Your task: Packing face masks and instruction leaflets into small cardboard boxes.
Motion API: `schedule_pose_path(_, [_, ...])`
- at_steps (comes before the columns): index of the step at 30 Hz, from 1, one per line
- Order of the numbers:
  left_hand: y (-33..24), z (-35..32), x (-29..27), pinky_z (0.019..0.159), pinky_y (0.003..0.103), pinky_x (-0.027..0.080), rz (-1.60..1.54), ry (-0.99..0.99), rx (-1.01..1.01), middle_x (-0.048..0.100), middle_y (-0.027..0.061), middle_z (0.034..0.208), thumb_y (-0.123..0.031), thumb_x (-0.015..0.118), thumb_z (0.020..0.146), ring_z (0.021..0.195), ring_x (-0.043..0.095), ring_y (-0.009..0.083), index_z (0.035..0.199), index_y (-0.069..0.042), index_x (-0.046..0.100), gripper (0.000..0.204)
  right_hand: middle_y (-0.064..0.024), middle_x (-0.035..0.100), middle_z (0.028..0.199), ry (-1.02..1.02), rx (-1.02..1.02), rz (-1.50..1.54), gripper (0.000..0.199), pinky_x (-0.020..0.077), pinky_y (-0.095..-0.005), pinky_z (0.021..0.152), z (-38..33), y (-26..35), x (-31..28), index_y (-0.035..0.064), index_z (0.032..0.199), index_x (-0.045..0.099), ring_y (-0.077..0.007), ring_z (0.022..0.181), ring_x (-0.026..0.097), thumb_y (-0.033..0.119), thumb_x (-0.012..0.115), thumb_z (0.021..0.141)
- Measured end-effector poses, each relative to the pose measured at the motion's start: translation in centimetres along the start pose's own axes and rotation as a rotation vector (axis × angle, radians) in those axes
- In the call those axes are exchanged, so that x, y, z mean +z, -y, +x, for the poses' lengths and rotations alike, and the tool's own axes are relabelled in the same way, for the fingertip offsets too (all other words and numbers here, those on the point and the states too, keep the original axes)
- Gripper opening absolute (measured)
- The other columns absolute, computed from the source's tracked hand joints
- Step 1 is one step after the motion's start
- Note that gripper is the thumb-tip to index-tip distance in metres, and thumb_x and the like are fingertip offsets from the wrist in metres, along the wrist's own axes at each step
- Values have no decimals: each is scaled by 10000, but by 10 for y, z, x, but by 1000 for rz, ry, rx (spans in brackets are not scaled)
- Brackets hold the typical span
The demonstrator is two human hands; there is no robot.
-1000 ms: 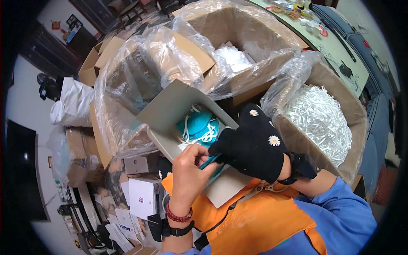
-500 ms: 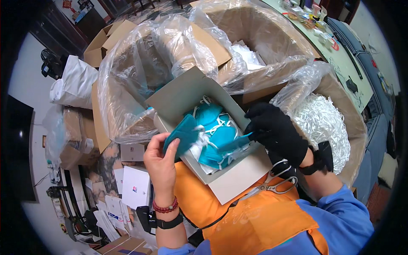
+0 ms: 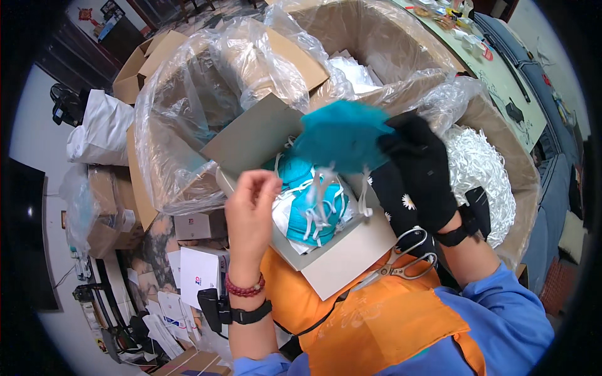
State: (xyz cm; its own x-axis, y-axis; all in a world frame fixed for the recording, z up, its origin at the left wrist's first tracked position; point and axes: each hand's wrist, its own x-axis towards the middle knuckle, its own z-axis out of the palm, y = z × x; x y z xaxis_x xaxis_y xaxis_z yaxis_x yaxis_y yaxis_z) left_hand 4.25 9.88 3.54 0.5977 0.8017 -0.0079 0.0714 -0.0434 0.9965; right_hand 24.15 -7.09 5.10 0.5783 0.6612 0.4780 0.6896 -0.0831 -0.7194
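My right hand [image 3: 420, 166], in a black glove, holds a teal cup-shaped face mask [image 3: 342, 135] by its right edge, raised above the open grey-white box [image 3: 342, 266]. White straps dangle from the mask, blurred by motion. More teal masks [image 3: 291, 169] with white straps lie inside the box, which rests tilted on my lap. Bare and loosely curled, my left hand [image 3: 251, 203] is over the box's left edge, and nothing shows in its fingers. Scissors [image 3: 385, 269] with grey handles lie on my orange apron [image 3: 376, 319], beside the box.
Large cartons lined with clear plastic stand ahead: one at left [image 3: 188, 119], one behind with white pieces [image 3: 357, 75], and one at right heaped with white straps [image 3: 480, 182]. Small white boxes [image 3: 200, 276] are stacked at left. A green table [image 3: 501, 94] stands far right.
My right hand has lifted a teal mask up and away from the box. The mask that my left hand held is gone from its fingers, and that hand has shifted slightly up and right.
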Motion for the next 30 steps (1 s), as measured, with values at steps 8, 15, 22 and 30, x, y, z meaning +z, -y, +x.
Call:
schedule_pose_path(8, [69, -10, 18, 776, 454, 519, 1223, 295, 32, 683, 199, 943, -152, 791, 735, 899, 657, 376, 991, 9, 621, 347, -81, 640, 1176, -39, 312, 471, 352, 461, -278, 918, 0, 15, -1, 15, 1219, 590, -144, 1001, 592, -39, 590, 872])
schedule_pose_path(15, [64, -4, 22, 740, 402, 528, 1096, 228, 53, 682, 156, 852, -120, 758, 737, 833, 672, 337, 903, -25, 635, 227, -65, 645, 1074, 120, 389, 396, 305, 468, -280, 911, -11, -9, -1, 20, 1140, 592, -134, 1003, 591, -72, 592, 850])
schedule_pose_path(22, [33, -5, 5, 683, 306, 517, 682, 275, -196, 667, 103, 759, -76, 767, 742, 720, 661, 206, 870, -18, 645, 187, -101, 603, 1198, 321, 462, 729, 277, 471, -331, 901, 1, -4, -11, 34, 1100, 602, -176, 1038, 582, 16, 633, 826])
schedule_pose_path(30, [-10, -5, -22, 702, 220, 505, 310, -2, 37, 668, 26, 831, 55, 680, 823, 757, 619, 76, 901, 2, 630, 106, -125, 497, 1431, 729, 11, 434, 137, 344, -433, 1038, 1, -8, -7, 110, 918, 689, -291, 1290, 413, 212, 722, 832])
